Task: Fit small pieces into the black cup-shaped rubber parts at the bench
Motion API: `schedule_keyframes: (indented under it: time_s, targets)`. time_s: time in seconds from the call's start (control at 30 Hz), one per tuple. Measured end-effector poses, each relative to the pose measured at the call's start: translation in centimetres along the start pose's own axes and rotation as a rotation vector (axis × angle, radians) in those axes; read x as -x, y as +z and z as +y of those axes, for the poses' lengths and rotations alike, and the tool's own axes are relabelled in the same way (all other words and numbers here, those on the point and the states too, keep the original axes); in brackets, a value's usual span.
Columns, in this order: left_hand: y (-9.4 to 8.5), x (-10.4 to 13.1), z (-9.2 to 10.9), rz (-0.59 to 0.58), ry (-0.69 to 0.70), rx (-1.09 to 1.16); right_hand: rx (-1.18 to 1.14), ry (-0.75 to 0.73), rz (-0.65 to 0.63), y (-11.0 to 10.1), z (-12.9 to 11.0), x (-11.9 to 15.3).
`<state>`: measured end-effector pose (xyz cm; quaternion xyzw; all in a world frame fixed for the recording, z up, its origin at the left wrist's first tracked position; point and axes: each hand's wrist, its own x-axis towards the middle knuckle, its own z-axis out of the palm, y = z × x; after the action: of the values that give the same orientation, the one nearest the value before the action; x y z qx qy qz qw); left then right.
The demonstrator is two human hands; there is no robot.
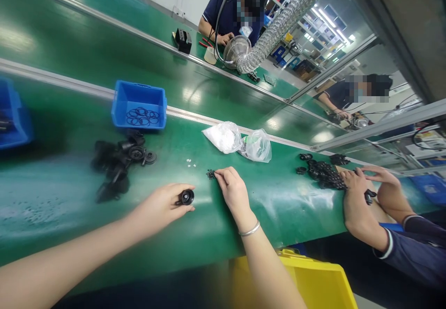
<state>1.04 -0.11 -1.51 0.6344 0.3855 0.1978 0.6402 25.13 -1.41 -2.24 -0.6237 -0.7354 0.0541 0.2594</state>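
Observation:
My left hand (167, 203) is closed around a black cup-shaped plastic part (187, 197), its round opening turned up with a small pale spot at the centre. To the right, my right hand (232, 189) has thumb and forefinger pinched at the edge of a little pile of tiny black pieces (210, 174). Whether a piece sits between those fingertips is hidden. A few small white bits (190, 162) lie on the green tabletop (195, 234) just left of the pile.
Black plastic parts (116, 169) are heaped at left, below a blue bin (139, 102) of black rings. Clear plastic bags (226, 137) lie behind my hands. A co-worker's hands (358, 188) handle black parts at right. A yellow bin (320, 276) stands below the table edge.

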Motion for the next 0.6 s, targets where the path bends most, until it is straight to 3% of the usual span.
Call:
schedule_keyframes:
  time_s: [0.6]
  targets:
    - [0.0, -0.02, 0.06, -0.005, -0.022, -0.024, -0.056, 0.052, -0.009, -0.72, 0.41, 0.04]
